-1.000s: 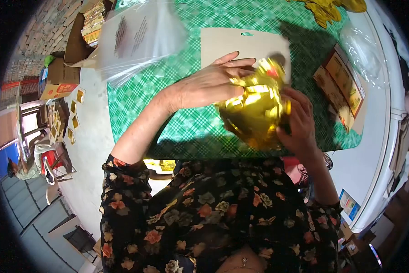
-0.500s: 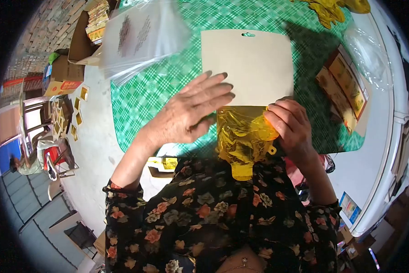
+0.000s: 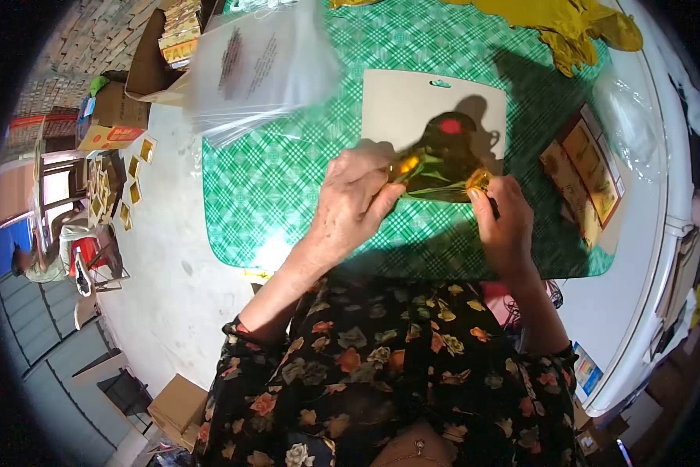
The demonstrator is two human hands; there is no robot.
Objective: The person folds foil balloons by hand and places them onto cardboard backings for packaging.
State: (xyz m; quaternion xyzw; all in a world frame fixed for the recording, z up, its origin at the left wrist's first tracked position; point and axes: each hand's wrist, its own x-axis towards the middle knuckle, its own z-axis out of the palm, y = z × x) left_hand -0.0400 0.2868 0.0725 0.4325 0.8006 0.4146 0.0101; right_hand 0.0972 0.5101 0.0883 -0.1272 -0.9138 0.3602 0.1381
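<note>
Pinched between my left hand [image 3: 350, 194] and my right hand [image 3: 507, 222] is a shiny gold foil balloon [image 3: 443, 159], flat and folded. Its surface looks dark, with bright glints near the fingers and a red spot on it. It is held over a cream card [image 3: 389, 101] that has a hanging slot at its top edge. Both hands have their fingers closed on the foil's near corners. The foil covers the card's lower part, and a shadow falls across the card's right side.
A green checked tablecloth [image 3: 272, 202] lies under everything. Clear plastic sleeves [image 3: 260, 70] are stacked at the upper left. More gold foil [image 3: 552, 23] lies at the far right. Printed cards [image 3: 587, 167] and a clear bag [image 3: 634, 117] sit at the right. A person [image 3: 50, 253] sits far left.
The foil balloon has moved from hanging off the near edge of the card up onto it. My left hand has gone from spread fingers to gripping the foil.
</note>
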